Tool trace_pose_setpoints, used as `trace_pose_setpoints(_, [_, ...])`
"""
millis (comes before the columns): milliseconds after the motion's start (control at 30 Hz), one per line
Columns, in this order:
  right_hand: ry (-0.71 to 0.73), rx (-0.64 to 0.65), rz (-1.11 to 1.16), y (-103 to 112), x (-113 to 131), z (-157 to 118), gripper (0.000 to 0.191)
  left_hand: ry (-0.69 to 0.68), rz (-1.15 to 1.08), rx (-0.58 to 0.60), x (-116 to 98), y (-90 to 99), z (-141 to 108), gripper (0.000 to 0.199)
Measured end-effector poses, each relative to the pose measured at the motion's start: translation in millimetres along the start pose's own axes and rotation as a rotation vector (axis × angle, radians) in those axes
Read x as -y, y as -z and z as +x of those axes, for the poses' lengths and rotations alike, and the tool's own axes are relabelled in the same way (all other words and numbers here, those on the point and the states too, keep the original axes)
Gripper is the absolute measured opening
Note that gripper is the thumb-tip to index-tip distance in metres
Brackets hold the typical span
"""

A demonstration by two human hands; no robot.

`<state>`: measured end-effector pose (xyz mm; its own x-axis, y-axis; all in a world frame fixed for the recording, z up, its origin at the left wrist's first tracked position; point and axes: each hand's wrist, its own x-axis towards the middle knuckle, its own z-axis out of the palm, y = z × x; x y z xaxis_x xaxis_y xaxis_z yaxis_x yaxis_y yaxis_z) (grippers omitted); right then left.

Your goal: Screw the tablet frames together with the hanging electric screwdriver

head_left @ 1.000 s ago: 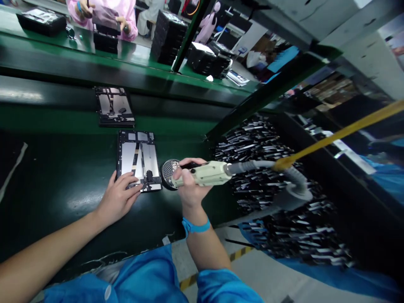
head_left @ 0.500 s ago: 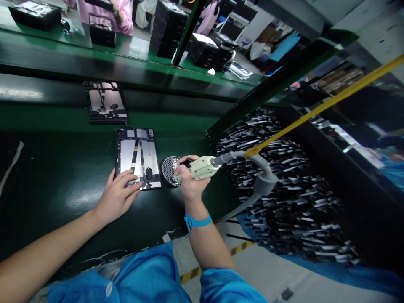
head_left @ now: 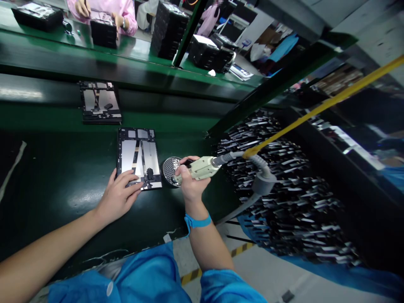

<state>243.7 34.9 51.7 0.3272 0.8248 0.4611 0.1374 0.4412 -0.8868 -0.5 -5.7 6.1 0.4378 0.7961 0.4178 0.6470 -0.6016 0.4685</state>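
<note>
My left hand [head_left: 117,197] lies on the lower left corner of an opened tablet [head_left: 126,153], fingers stretched out over its edge. The tablet has a black frame, a silver inner plate and dark ribbon cables. My right hand [head_left: 192,187] is wrapped round a pale green electric screwdriver [head_left: 204,167] with a grey cable at its back end. The screwdriver's front end is over a round, perforated metal dish [head_left: 169,167], just right of the tablet. Its tip is hidden by my fingers, so I cannot tell whether it touches the dish.
Further back, another opened tablet [head_left: 98,99] sits on a dark belt. To the right is a large heap of black and silver strips [head_left: 284,189]. A yellow strap [head_left: 315,111] crosses above it. Across the bench, a person in pink [head_left: 126,14] handles a black stack [head_left: 103,31].
The tablet on the belt has shifted slightly left. Across the bench, the other person's hands have come down onto the black stack. My hands and the screwdriver look almost unmoved.
</note>
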Motion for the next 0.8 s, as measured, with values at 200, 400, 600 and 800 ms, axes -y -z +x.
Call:
trace_pose_setpoints(200, [0.026, -0.05, 0.072, -9.9, 22.0, 7.4, 0.022, 0.021, -0.011, 0.017, -0.7, -1.6, 0.9, 0.027])
trace_pose_setpoints(400, [-0.027, 0.205, 0.248, -50.1, 36.8, -12.2, 0.026, 0.044, -0.044, 0.024, 0.0, -3.1, 0.8, 0.03])
trace_pose_setpoints(600, [-0.052, 0.306, 0.187, -67.9, 32.0, -29.4, 0.024, 0.059, -0.066, 0.027, -1.3, -2.1, 1.9, 0.029])
trace_pose_setpoints(800, [-0.048, 0.333, 0.21, -70.1, 30.8, -31.4, 0.026, 0.055, -0.076, 0.022, -2.1, -0.9, 3.7, 0.028])
